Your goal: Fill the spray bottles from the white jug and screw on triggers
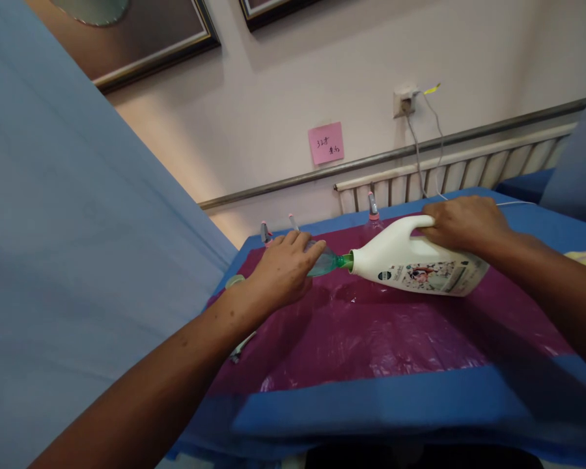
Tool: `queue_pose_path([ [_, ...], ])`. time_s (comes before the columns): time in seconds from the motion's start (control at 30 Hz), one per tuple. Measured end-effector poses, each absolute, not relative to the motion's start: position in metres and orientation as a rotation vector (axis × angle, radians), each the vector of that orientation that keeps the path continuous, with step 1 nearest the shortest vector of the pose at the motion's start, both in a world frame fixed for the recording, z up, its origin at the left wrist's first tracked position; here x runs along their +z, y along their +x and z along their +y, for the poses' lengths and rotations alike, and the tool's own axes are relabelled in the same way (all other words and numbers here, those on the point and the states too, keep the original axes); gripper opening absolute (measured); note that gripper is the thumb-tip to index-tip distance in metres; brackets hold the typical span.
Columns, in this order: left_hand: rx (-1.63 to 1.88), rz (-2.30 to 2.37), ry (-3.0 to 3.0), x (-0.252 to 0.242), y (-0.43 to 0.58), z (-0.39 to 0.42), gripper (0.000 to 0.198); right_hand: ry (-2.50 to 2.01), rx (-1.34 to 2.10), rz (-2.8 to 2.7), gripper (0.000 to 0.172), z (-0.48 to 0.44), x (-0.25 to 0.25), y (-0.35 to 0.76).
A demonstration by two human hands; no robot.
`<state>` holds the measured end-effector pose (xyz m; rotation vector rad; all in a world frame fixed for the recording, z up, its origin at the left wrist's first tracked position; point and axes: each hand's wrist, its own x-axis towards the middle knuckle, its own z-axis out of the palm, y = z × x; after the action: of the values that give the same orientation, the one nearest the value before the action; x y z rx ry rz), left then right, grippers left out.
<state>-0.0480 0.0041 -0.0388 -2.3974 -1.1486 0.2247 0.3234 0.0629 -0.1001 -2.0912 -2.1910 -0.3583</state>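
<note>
My right hand [461,220] is closed round the handle of a white laundry detergent jug [415,264], which lies tilted on its side with its mouth toward the left. In my left hand [289,266] is a clear greenish plastic bottle [323,260], also tipped, its neck meeting the jug's green-rimmed mouth. Most of that bottle is hidden behind my fingers. Both are held over a purple plastic sheet [322,345]. Whether liquid passes between them I cannot tell.
Spray bottles with grey and pink tops, one a pink spray bottle [374,218], stand along the back. A round lid-like object [235,281] sits left. Blue curtain [78,228] borders the left; a radiator [449,172] and wall socket [404,103] are behind.
</note>
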Motion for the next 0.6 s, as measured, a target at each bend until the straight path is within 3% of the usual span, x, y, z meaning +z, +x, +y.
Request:
queue_pose_path([
  [0.6,0.163,-0.966,-2.354,-0.0389,-0.0438,0.0084,0.061,-2.098,-0.364,-2.205,0.060,0.0654,-0.1012,0.3254],
])
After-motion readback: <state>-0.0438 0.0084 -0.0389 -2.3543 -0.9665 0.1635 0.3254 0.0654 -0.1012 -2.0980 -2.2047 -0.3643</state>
